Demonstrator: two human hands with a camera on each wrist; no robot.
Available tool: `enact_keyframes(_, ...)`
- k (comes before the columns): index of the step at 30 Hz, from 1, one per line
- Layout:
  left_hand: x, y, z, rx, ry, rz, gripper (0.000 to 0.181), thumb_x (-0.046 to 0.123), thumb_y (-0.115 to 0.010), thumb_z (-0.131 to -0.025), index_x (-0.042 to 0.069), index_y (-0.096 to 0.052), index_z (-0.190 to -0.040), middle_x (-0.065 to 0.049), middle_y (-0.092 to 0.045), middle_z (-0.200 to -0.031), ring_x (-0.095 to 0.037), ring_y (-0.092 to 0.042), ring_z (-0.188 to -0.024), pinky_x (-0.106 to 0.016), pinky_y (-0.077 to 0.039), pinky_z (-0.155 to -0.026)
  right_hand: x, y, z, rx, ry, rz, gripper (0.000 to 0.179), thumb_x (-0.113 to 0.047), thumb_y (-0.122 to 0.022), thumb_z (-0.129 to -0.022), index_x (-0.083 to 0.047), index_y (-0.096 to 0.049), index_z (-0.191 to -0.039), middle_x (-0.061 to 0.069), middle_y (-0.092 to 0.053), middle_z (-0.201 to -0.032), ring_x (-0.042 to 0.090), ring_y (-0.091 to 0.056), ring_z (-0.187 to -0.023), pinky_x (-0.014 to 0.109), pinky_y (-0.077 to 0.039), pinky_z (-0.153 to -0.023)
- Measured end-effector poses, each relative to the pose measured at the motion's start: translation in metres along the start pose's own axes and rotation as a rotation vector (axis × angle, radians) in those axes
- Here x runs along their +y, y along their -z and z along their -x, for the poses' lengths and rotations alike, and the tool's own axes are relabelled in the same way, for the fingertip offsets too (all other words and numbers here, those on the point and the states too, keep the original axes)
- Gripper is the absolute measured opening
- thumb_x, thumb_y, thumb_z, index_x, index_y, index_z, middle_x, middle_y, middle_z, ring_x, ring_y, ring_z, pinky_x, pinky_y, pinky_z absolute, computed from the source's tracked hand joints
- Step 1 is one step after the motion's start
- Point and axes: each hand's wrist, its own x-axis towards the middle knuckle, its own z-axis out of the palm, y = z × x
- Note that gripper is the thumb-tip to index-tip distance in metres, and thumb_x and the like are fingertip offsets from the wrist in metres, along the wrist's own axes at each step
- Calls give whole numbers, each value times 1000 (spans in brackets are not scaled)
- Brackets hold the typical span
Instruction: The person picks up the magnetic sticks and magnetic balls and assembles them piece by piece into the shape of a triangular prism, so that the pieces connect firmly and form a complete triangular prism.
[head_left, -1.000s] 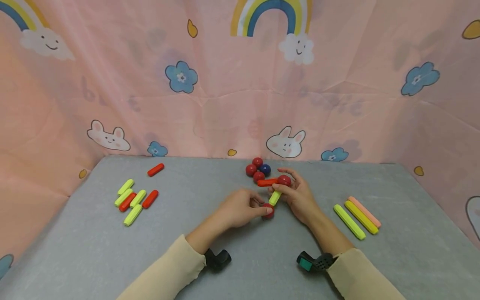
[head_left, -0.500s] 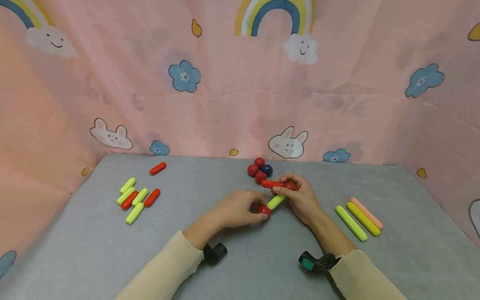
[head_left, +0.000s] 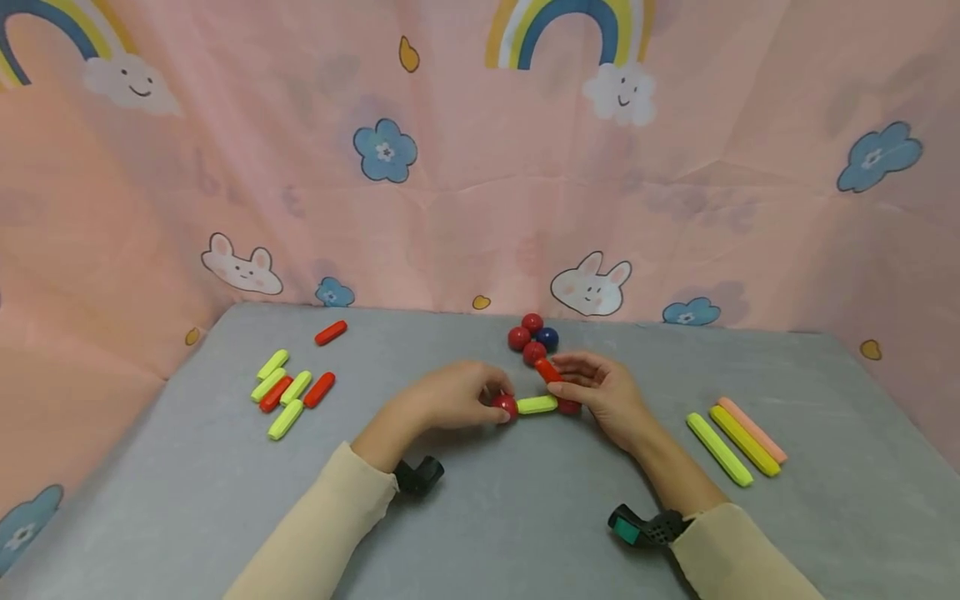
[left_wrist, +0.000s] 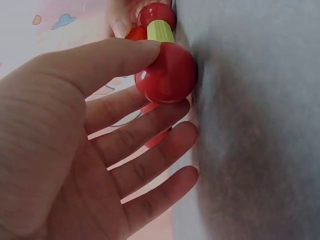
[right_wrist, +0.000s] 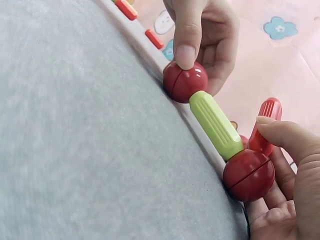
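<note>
In the head view a joined piece of two red balls, a yellow-green rod and a short red rod is held low over the grey table (head_left: 495, 517). My left hand (head_left: 455, 396) pinches the left red ball (left_wrist: 170, 75) between thumb and fingers; its other fingers are spread in the left wrist view. The yellow-green rod (right_wrist: 216, 125) links this ball to the right red ball (right_wrist: 249, 175). My right hand (head_left: 600, 392) holds the short red rod (right_wrist: 265, 125), thumb laid across it, where it rises from the right ball. Some fingers pass behind that ball.
Behind the hands sit several red balls (head_left: 518, 338) and a blue ball (head_left: 548, 338), bunched together. Several short yellow-green rods (head_left: 286, 420) and red rods (head_left: 320, 390) lie at left. Longer rods (head_left: 718, 450) lie at right. A pink printed cloth (head_left: 465, 208) hangs behind the table.
The joined piece has turned: its yellow-green rod went from slanting to nearly level across the view, and the red rod swung from pointing left to pointing backward. My left hand moved left with its ball.
</note>
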Motion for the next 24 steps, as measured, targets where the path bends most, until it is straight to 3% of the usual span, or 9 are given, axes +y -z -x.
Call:
enact_keyframes(8, -4, 7, 3, 17, 24, 44, 25, 32, -71, -95, 19, -73, -116, 3, -73, -110, -13, -65, -100, -34, -56, -91, -3, 2, 0, -27, 11, 95, 42, -14, -78, -89, -1, -66, -127, 17, -69, -121, 9, -69, -99, 17, -55, -88)
enact_keyframes(12, -7, 11, -1, 52, 69, 71, 31, 36, -62, -100, 16, -72, -121, 1, -72, -115, -16, -63, -106, -38, -54, -98, -3, 1, -1, -39, 11, 110, 41, -14, -79, -87, -1, -68, -124, 19, -69, -120, 11, -69, -96, 19, -56, -86)
enact_keyframes(18, 1, 11, -30, 202, 121, 67, 31, 25, -64, -100, 11, -67, -127, -6, -70, -124, -22, -64, -109, -41, -55, -98, -2, 2, -1, -30, 13, 93, 40, -12, -79, -86, 0, -68, -122, 17, -69, -119, 12, -69, -95, 19, -56, -84)
enact_keyframes(21, 7, 8, -45, 256, 103, 55, 34, 18, -68, -97, 11, -65, -130, -6, -69, -125, -22, -65, -109, -39, -56, -98, -1, 3, 0, -26, -1, 86, 40, -11, -80, -86, 1, -68, -122, 15, -69, -117, 12, -69, -94, 20, -57, -84)
enact_keyframes(24, 11, 5, -56, 269, 59, 26, 38, 15, -72, -94, 13, -65, -131, -5, -66, -127, -21, -64, -110, -37, -56, -98, 1, 3, 2, -24, -7, 70, 40, -10, -80, -86, 2, -67, -122, 11, -70, -114, 12, -69, -94, 20, -57, -83)
